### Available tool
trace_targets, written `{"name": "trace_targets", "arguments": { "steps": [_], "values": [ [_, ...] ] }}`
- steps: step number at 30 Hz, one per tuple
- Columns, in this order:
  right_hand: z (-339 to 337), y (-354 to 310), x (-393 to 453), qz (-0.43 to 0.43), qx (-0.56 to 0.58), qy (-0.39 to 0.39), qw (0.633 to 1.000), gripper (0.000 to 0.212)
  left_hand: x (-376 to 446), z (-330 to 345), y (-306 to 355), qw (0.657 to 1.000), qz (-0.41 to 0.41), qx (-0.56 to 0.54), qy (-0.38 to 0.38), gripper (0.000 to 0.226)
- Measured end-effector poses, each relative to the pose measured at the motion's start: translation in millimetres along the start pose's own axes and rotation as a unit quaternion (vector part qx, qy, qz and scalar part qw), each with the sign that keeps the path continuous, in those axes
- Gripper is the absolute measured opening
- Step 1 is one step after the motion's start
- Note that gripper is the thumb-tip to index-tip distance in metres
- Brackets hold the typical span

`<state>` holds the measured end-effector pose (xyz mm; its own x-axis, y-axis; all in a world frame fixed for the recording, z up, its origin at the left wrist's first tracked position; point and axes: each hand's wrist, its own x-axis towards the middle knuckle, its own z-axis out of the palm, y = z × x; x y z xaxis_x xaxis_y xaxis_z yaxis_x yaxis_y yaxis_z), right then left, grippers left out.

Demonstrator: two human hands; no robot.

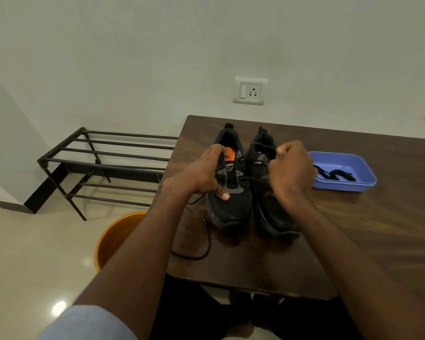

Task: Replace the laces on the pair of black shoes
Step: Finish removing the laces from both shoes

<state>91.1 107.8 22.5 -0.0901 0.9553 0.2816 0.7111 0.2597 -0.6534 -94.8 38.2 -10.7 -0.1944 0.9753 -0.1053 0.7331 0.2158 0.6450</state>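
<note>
1. Shoes: two black ones side by side on one wooden table.
2. Left hand grips the left shoe's collar.
3. Right hand pinches one black lace.
4. One blue tray holds spare laces.

Dim, even indoor light, slightly greenish. A bright glare spot sits on the glossy floor. Soft shadows fall under the rack. Wide-angle bending curves the edges; the sleeve is blurred.

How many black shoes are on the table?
2: the left shoe, gripped by the left hand, and the right shoe beside it, partly behind the right hand.
</note>
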Motion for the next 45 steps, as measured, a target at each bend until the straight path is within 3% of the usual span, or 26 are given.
{"name": "trace_targets", "arguments": {
  "steps": [2,5,9,11,15,16,18,20,28,32,37,39,41,43,45],
  "values": [
    [-15,1,10,-0.001,0.004,0.007,1.0,0.014,1,-1,0,1.0,-0.001,0.021,-0.016,0.091],
    [-28,2,20,-0.081,-0.089,-0.142,0.983,0.012,0,-1,4,0.997,-0.023,0.059,-0.047,0.059],
    [-33,1,11,-0.124,-0.177,-0.421,0.881,0.026,-1,-1,12,0.997,-0.02,0.077,0.002,0.024],
    [-33,-1,6,-0.139,-0.195,-0.463,0.853,0.039,-1,1,18,0.994,-0.009,0.106,0.027,0.015],
    [-20,-4,4,-0.213,-0.222,-0.355,0.883,0.032,-1,5,25,0.99,-0.004,0.126,0.068,0.007],
    [-14,-4,3,-0.235,-0.222,-0.326,0.888,0.044,-2,6,25,0.989,0.001,0.125,0.075,0.006],
    [-4,-3,-1,-0.272,-0.245,-0.317,0.875,0.089,-3,7,26,0.988,0.011,0.127,0.087,0.005],
    [4,-1,-2,-0.285,-0.269,-0.336,0.857,0.111,-4,10,28,0.987,0.014,0.12,0.107,0.007],
    [12,4,3,-0.279,-0.283,-0.368,0.84,0.121,-9,20,24,0.973,-0.058,0.023,0.224,0.014],
    [16,8,4,-0.27,-0.262,-0.366,0.851,0.121,-18,28,31,0.963,-0.038,0.123,0.238,0.002],
    [23,15,5,-0.255,-0.238,-0.375,0.859,0.125,-15,29,35,0.956,-0.009,0.201,0.215,0.019],
    [24,16,6,-0.255,-0.235,-0.372,0.861,0.126,-10,28,36,0.959,-0.017,0.209,0.192,0.016],
    [24,16,6,-0.257,-0.233,-0.372,0.861,0.126,-7,26,36,0.971,-0.027,0.143,0.191,0.004],
    [25,16,7,-0.259,-0.229,-0.371,0.862,0.125,-8,21,37,0.977,-0.072,0.003,0.2,0.015],
    [25,17,9,-0.252,-0.224,-0.375,0.863,0.124,-14,17,39,0.941,-0.146,-0.215,0.216,0.017]
  ]
}}
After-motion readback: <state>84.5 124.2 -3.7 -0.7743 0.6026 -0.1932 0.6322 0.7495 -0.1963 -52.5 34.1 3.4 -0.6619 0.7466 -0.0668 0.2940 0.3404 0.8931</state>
